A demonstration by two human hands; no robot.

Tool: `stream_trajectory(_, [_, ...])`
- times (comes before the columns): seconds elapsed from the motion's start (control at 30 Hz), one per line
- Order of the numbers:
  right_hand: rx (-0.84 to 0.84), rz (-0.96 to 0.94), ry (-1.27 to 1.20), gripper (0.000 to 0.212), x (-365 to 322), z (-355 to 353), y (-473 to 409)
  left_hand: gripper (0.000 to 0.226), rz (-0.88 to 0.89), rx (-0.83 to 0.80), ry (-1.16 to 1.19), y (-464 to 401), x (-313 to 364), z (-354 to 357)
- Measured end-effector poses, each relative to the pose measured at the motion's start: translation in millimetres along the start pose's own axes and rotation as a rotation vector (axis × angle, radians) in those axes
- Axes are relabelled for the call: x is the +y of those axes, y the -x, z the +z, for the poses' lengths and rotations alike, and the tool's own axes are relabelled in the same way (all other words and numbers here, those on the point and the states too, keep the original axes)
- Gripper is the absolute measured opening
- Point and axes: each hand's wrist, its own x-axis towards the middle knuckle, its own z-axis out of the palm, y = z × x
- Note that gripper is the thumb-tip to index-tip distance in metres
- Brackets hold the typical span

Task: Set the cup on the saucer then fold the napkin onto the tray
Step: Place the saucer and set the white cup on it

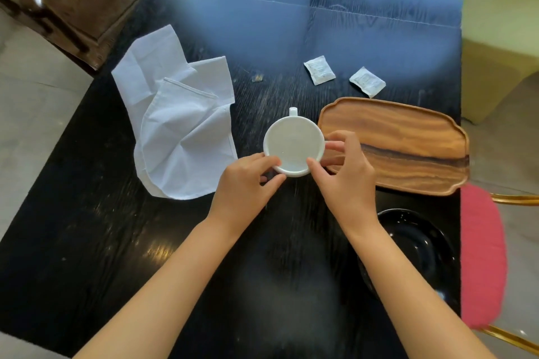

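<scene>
A: Where's the white ceramic cup [294, 145] right now?

B: Centre of the frame, on the black wood-grain table [96, 242], handle pointing to the top. Both hands are closed on it: the left hand [244, 183] pinches the lower-left rim, the right hand [347, 172] wraps fingers round the right side.

A: What could go wrong?

B: I'd judge the saucer is the black glossy dish [414, 251] at lower right, dark on a dark table and partly hidden behind the right forearm. Its rim is hard to read, so the cup could land off-centre and tip. The cup also sits just beside the left end of the oval wooden tray [408, 137]; swinging it right could clip the tray's raised lip.

A: And room to move?

B: The dish lies close to the table's right edge, by the pink chair cushion [482, 256], so little margin there. The crumpled white cloth napkin [180, 125] lies at centre left, near the cup. Two small white sachets [319, 70] sit above the tray, apart from it. The tray itself is bare.
</scene>
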Motion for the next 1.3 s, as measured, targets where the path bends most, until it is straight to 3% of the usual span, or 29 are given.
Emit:
stream_trajectory(0.17, [-0.034, 0.349, -0.370, 0.039, 10.3, -60.5, 30.4, 0.021, 0.135, 0.004, 0.029, 15.3, 48.0, 15.6])
stream_trajectory(0.33, [0.038, 0.420, -0.467, 0.040, 31.5, -114.8, 64.1, 0.034, 0.214, -0.079, 0.091, 35.9, 92.6, 50.0])
stream_trajectory(0.5, [0.111, 0.544, -0.489, 0.039, 61.8, -144.6, 88.2, 0.057, -0.222, -0.215, 0.555, 46.1, 121.4, 78.3])
stream_trajectory(0.67, [0.086, 0.649, -0.474, 0.036, 85.9, -144.5, 112.0, 0.031, -0.301, -0.292, 0.416, 51.3, 127.2, 98.7])
stream_trajectory(1.13, [0.006, 0.698, -0.394, 0.038, 112.3, -144.1, 135.0, 0.032, -0.370, -0.318, 0.344, 73.9, 126.1, 116.3])
stream_trajectory(1.3, [0.005, 0.629, -0.136, 0.032, 111.7, -148.3, 136.5, 0.036, -0.360, -0.323, 0.326, 77.7, 125.0, 117.1])
